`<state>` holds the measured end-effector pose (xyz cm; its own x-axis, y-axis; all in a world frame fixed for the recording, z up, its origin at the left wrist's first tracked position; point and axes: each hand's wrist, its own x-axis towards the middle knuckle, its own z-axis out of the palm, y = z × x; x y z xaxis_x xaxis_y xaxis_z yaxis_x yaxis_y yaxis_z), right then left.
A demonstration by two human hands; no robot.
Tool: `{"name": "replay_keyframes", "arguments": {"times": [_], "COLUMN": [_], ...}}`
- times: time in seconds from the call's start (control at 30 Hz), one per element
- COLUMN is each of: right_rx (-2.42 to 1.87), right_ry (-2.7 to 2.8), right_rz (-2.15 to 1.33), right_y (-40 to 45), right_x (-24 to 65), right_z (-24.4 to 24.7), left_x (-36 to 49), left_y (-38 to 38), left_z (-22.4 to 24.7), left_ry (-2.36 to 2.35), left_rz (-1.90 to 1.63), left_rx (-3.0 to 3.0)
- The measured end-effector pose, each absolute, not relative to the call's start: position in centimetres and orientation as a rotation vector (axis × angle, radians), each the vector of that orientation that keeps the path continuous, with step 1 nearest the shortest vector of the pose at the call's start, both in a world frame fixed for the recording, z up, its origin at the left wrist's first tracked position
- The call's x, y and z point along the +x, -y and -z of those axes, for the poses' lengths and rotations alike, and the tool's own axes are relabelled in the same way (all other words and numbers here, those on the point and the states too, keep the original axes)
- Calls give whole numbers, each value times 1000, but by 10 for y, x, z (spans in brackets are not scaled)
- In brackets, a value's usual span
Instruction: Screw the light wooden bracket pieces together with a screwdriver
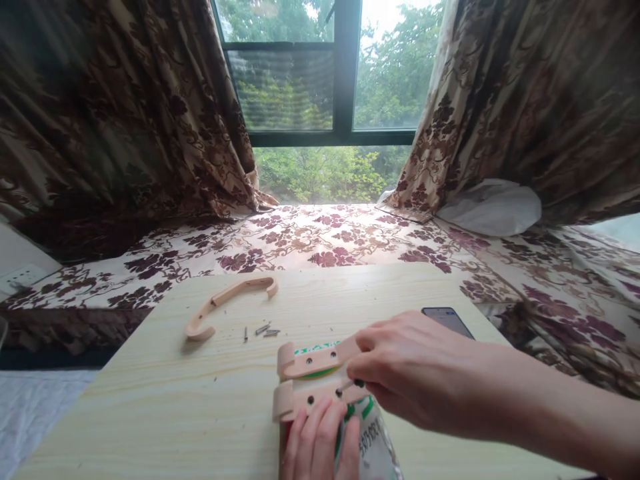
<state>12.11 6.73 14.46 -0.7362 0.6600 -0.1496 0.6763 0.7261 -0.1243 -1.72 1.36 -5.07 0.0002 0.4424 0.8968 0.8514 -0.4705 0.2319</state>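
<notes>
The right hand (387,370) is bent over the right-hand end of two pale curved strips; its fingers are curled together there. Whether this grip pinches the upper strip (321,363), a small tool or only a fastener cannot be told, since the fingers cover the contact. A small dark item (359,383) shows at the fingertips.

The left hand (320,440) lies with its fingers extended over the near edge of the lower strip (299,399) and the printed package (373,433) beneath. Its thumb is out of sight, so whether that grip clasps the package cannot be told.

Both strips rest on the package, side by side, hooked ends to the left; dark fittings sit in the lower one. A third strip (230,293) lies loose at the far left of the surface (150,387), with several screws (261,329) between it and the package.

Risks, as judged: the package may yield or slide if pressed off-centre, tipping the strips. Sideways force by the right fingers could twist the lower strip from under the left. The loose screws could scatter if knocked. The phone (447,320), close behind the right wrist, could be bumped by a backward movement.
</notes>
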Motion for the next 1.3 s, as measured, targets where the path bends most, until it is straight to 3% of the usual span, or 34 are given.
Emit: {"name": "replay_keyframes", "arguments": {"times": [0.1,0.23,0.33,0.93,1.17,1.3], "right_rx": [981,843,796,667,592,690], "right_ry": [-2865,-2836,-2803,-2946,-2927,-2868], "right_rz": [150,38,-21,-5,76,101], "right_y": [-69,-68,-68,-87,-92,-94], "right_x": [117,106,96,83,78,80], "right_z": [-146,-156,-162,-160,-154,-152], "left_x": [-29,-41,-35,-19,-35,-32], "left_y": [-11,-10,-7,1,0,-1], "left_z": [44,29,26,43,44,47], "left_ry": [1300,1029,1271,1442,1314,1340], "left_rz": [1386,993,1349,1414,1128,1168], "left_rx": [-1985,-2230,-2048,-2014,-2143,-2103]}}
